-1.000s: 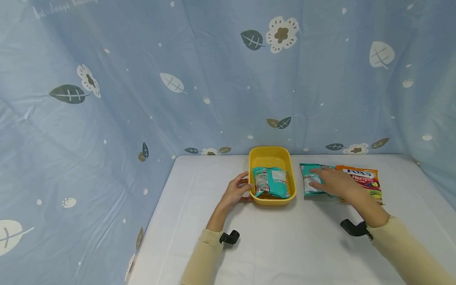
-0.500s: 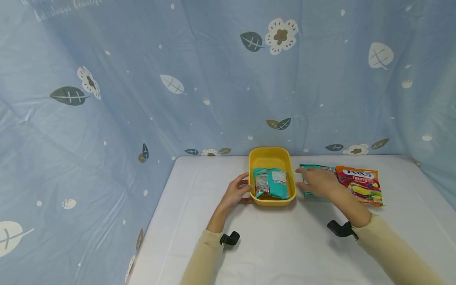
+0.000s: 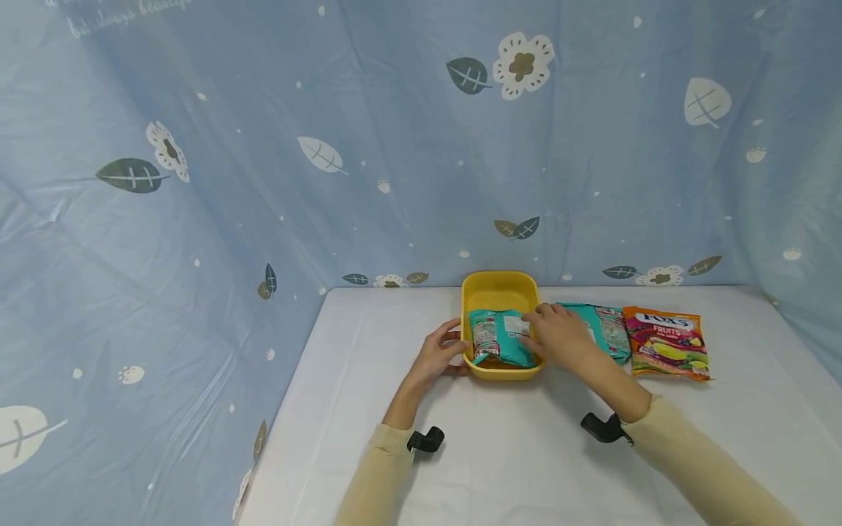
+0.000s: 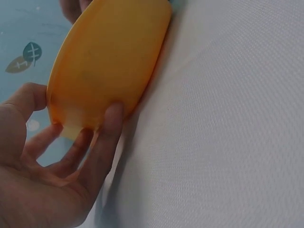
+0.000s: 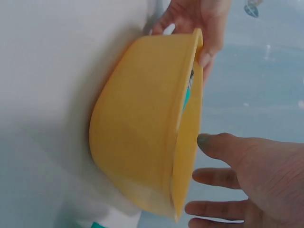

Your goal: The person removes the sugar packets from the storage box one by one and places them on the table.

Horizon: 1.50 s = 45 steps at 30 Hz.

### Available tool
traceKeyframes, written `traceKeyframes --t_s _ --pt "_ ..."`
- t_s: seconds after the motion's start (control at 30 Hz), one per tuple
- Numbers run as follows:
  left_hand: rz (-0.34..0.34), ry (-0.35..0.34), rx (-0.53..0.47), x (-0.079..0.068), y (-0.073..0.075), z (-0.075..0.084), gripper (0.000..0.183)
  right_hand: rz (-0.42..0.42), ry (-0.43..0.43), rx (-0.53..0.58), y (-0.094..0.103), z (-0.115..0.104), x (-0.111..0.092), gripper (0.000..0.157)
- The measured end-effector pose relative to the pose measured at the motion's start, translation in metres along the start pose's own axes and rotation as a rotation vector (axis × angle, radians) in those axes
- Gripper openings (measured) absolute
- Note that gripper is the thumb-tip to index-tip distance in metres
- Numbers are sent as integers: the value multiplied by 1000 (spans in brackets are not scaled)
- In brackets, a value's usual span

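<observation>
My left hand (image 3: 435,358) holds the left side of a yellow plastic bin (image 3: 501,283), thumb at the rim and fingers against the outer wall. Inside the bin lies a teal packet (image 3: 509,340). My right hand (image 3: 562,336) is over the bin's right rim, its fingers extended toward the packet. In the right wrist view the right hand's fingers (image 5: 216,178) are spread beside the bin's opening and hold nothing. A second teal packet (image 3: 610,332) lies on the table right of the bin, partly hidden by the right hand.
An orange and red Fox's Fruits candy bag (image 3: 667,343) lies right of the second teal packet. A white cloth covers the table (image 3: 513,453). Behind and to the left hangs a blue patterned curtain (image 3: 408,146).
My right hand has moved left, from above the second teal packet to the bin's right rim, uncovering more of that packet and the candy bag. My left hand has stayed on the bin.
</observation>
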<state>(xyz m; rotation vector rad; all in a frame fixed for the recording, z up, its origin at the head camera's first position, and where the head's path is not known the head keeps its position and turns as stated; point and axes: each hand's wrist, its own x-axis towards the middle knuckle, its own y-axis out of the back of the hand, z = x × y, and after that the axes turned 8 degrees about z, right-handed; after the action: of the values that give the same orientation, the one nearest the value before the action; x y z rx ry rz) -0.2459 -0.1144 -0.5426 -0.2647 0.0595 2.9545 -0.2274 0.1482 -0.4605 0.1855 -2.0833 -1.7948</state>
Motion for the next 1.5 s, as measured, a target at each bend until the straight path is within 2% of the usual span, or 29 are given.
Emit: traceKeyframes --t_s 0.2,0.43,0.63,0.8,0.97,1.27,1.5 --pt "9 2 4 0 0 -1 59 48 40 12 -12 -5 5 42" --pt "5 -1 -6 1 0 -2 57 61 64 -22 -23 -12 7 46" --pt "8 -3 -12 0 -1 -1 57 89 43 -68 -28 -18 12 51" --pt "7 -2 -8 -2 -1 -1 57 99 -12 -52 -26 -26 17 52" --pt "5 11 -18 -2 -1 -1 58 55 -101 -27 -25 -32 20 56" --pt "11 7 -19 -1 -1 -1 60 -120 -277 -6 -22 -44 37 65" --pt "7 16 -18 -2 -3 0 61 -179 -345 62 -30 -45 42 69"
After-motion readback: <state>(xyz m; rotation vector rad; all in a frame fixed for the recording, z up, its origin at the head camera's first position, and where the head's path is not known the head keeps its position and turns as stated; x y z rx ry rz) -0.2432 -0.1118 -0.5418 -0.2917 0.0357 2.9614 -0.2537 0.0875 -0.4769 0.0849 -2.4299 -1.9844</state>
